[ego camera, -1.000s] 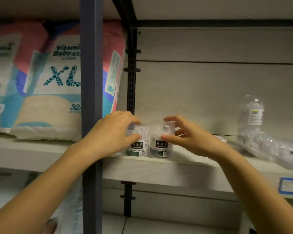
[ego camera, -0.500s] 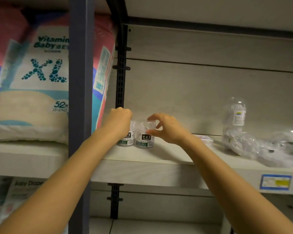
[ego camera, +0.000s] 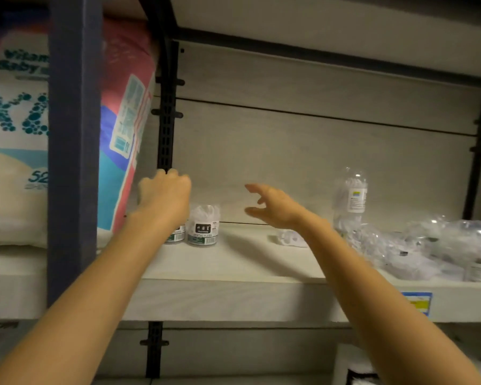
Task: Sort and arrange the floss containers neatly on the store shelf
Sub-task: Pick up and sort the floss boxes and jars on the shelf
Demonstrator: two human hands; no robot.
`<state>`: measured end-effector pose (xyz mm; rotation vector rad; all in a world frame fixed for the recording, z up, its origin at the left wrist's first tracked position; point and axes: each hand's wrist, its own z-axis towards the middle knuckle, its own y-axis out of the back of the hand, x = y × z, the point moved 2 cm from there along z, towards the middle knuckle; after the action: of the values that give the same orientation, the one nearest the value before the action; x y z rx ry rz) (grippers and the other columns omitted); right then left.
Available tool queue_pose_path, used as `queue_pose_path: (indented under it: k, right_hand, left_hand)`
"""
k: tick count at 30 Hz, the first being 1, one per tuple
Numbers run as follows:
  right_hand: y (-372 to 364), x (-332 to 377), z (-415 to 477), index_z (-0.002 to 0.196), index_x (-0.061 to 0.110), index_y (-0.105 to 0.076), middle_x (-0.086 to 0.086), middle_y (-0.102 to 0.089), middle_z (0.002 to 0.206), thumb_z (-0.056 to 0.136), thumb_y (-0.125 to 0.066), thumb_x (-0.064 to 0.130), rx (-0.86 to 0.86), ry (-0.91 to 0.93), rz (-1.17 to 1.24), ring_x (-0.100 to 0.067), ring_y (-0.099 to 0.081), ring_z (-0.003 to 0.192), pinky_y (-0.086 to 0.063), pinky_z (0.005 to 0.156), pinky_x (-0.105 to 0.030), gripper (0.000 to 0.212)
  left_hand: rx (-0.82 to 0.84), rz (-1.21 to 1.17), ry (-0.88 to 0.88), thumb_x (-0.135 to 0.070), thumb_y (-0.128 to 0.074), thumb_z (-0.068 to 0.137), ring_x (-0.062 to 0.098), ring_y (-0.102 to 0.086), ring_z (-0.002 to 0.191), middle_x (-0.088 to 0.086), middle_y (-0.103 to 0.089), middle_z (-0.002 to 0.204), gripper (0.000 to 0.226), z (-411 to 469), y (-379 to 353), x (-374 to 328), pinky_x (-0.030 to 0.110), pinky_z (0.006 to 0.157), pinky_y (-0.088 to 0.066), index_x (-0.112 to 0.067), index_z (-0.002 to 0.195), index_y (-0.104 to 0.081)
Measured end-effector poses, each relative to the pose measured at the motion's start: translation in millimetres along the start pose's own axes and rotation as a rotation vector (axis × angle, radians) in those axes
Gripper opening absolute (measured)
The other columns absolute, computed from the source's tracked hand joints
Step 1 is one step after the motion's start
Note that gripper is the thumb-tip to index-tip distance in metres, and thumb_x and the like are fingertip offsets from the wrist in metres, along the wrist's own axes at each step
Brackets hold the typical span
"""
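Floss containers stand upright as a pair at the back of the store shelf [ego camera: 233,276], just right of the black slotted upright [ego camera: 166,115]: the right-hand floss container [ego camera: 203,226] is in full view, label forward, and the left-hand floss container [ego camera: 176,234] touches it or nearly so, mostly hidden behind the left hand [ego camera: 164,198]. That hand is curled over its jar; whether it grips the jar cannot be told. The right hand [ego camera: 275,207] hovers to the right of the pair with fingers spread, holding nothing. Farther right of the upright lies a loose pile of clear packets [ego camera: 428,245] beside a clear plastic bottle [ego camera: 350,198]. Judging by this, two jars are placed and the jumble remains to be sorted.
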<state>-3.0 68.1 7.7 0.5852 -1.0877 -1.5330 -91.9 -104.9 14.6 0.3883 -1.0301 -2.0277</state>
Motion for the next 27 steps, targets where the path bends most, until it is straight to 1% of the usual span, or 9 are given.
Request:
queue_pose_path:
  k: [3,6,11,14,16,18,22,24,27]
  right_hand:
    - [18.5,-55.0,-10.0,0.141,0.009,-0.032,-0.009,-0.043,0.143,0.087,-0.055,0.010,0.123,-0.192,-0.085,-0.025,-0.045,0.128,-0.034,0.102,-0.027,0.059]
    - [15.4,-90.2,-17.2,0.138,0.008,-0.035,-0.009,-0.046,0.140,0.086,-0.056,0.017,0.325,-0.310,-0.238,-0.026,-0.047,0.125,-0.039,0.101,-0.032,0.057]
    - [-1.6,-108.1,-7.2,0.098,0.017,-0.048,-0.005,-0.055,0.102,0.080,-0.059,0.034,0.520,-0.299,-0.452,-0.025,-0.054,0.092,-0.043,0.082,-0.033,0.027]
    - [-1.7,-97.8,-5.7,0.109,0.012,-0.052,-0.006,-0.057,0.105,0.082,-0.062,0.037,0.501,-0.275,-0.430,-0.026,-0.055,0.091,-0.040,0.077,-0.030,0.038]
    - [7.0,-87.8,-11.9,0.124,0.011,-0.048,-0.009,-0.053,0.122,0.080,-0.066,0.036,0.412,-0.207,-0.380,-0.029,-0.055,0.106,-0.042,0.086,-0.032,0.054]
    - [21.1,-72.6,-30.5,0.129,0.016,-0.042,-0.005,-0.045,0.127,0.077,-0.070,0.034,0.184,-0.065,-0.274,-0.029,-0.053,0.111,-0.044,0.093,-0.038,0.062]
    - [44.9,-26.7,-99.8,0.125,0.029,-0.043,0.012,-0.044,0.122,0.071,-0.075,0.036,-0.237,0.301,-0.007,-0.012,-0.055,0.105,-0.051,0.082,-0.038,0.063]
    - [47.1,-6.0,-128.3,0.125,0.031,-0.043,0.017,-0.043,0.122,0.071,-0.075,0.037,-0.301,0.388,0.023,-0.006,-0.053,0.106,-0.053,0.078,-0.034,0.063]
    - [43.8,11.9,-149.6,0.126,0.034,-0.042,0.021,-0.039,0.122,0.072,-0.070,0.040,-0.344,0.421,0.019,-0.001,-0.049,0.110,-0.053,0.079,-0.029,0.060]
  left_hand:
    - [-0.116,-0.294,-0.073,-0.013,-0.050,0.088,0.025,-0.053,0.113,0.002,-0.058,0.121,0.029,-7.4,6.5,-19.3,0.036,0.085,-0.043,-0.019,0.116,-0.055]
    - [-0.022,-0.632,-0.206,-0.020,-0.055,0.088,0.013,-0.057,0.090,-0.007,-0.066,0.102,0.018,-11.4,3.2,-43.0,0.026,0.079,-0.043,-0.023,0.102,-0.065]
    - [0.129,-0.661,-0.278,-0.023,-0.057,0.086,0.010,-0.049,0.082,-0.011,-0.063,0.093,0.016,-9.9,-15.7,-59.0,0.023,0.077,-0.041,-0.024,0.099,-0.066]
    - [0.161,-0.709,-0.243,-0.025,-0.059,0.086,0.012,-0.056,0.085,-0.009,-0.064,0.096,0.017,-11.1,-18.7,-55.8,0.027,0.083,-0.046,-0.023,0.101,-0.065]
    - [0.149,-0.743,-0.222,-0.026,-0.058,0.087,0.014,-0.060,0.090,-0.006,-0.065,0.104,0.022,-13.2,-16.2,-53.4,0.025,0.082,-0.045,-0.019,0.107,-0.064]
    - [0.132,-0.816,-0.188,-0.029,-0.053,0.091,0.015,-0.060,0.095,-0.004,-0.063,0.113,0.030,-17.6,-11.7,-51.7,0.023,0.085,-0.043,-0.016,0.118,-0.060]
    - [0.322,-1.362,-0.103,-0.041,-0.048,0.088,0.014,-0.059,0.110,-0.004,-0.057,0.127,0.048,-44.5,0.6,-51.3,0.035,0.100,-0.046,-0.021,0.132,-0.047]
    - [0.378,-1.492,-0.128,-0.046,-0.051,0.079,0.009,-0.062,0.106,-0.002,-0.065,0.118,0.052,-64.0,8.0,-51.4,0.031,0.095,-0.050,-0.022,0.125,-0.053]
    - [0.359,-1.603,-0.174,-0.032,-0.056,0.080,0.007,-0.069,0.090,0.001,-0.073,0.100,0.033,-86.4,17.4,-49.4,0.019,0.075,-0.055,-0.021,0.110,-0.064]
